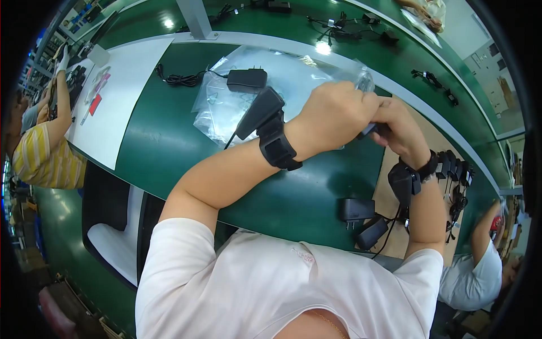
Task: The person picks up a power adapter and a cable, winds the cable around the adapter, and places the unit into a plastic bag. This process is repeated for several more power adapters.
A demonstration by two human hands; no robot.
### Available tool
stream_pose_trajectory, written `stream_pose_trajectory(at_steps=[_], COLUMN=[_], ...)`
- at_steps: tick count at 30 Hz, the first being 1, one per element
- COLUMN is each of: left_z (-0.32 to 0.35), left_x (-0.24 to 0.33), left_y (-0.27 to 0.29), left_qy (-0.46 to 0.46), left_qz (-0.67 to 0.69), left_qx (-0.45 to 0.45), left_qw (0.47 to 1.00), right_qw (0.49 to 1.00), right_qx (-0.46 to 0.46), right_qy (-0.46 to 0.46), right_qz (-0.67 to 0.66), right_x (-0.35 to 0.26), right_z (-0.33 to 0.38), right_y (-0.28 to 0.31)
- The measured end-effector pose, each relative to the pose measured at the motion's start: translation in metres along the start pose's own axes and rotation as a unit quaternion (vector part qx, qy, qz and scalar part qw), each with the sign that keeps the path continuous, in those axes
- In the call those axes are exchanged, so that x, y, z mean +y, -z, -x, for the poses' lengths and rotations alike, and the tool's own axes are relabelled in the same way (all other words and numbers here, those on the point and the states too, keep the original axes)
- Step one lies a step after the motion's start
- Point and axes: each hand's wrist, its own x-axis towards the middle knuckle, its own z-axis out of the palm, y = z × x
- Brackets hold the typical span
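Observation:
My left hand (337, 113) and my right hand (398, 125) meet over the bench, right of the middle, both closed. Clear plastic (365, 79) bulges up above my left fist, which seems to grip it. Beneath the joined hands, at the right fingers, a black piece (368, 130) shows; most of it is hidden, so its kind is unclear. Flat clear plastic bags (217, 107) lie spread behind and left of my hands. On them rests a black power adapter (247, 80), its coiled cable (183, 78) trailing left.
Two more adapters (357, 209) (372, 232) lie near the bench's front edge, beside a cardboard sheet (406, 113). Several adapters with cables (453, 169) line its right side. A metal post (196, 20) rises behind. Other people work at left (45, 152) and right (474, 277).

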Motion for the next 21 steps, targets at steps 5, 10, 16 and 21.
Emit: stream_pose_trajectory(at_steps=[5, 10, 16, 21], left_z=[0.002, -0.001, 0.0, 0.013], left_x=[0.002, 0.008, 0.007, 0.032], left_y=[-0.01, -0.018, -0.019, -0.03], left_qy=[0.066, 0.143, 0.051, 0.085], left_qz=[0.163, 0.229, 0.197, 0.255], left_qx=[0.033, 0.048, 0.178, 0.118], left_qw=[0.984, 0.962, 0.963, 0.956], right_qw=[0.967, 0.917, 0.848, 0.756], right_qx=[0.054, 0.109, 0.255, 0.322], right_qy=[0.029, 0.153, 0.418, 0.511], right_qz=[-0.246, -0.351, 0.202, 0.253], right_x=[0.019, 0.017, 0.02, 0.006], right_z=[-0.008, -0.009, -0.027, -0.048], right_y=[0.004, -0.025, -0.045, -0.03])
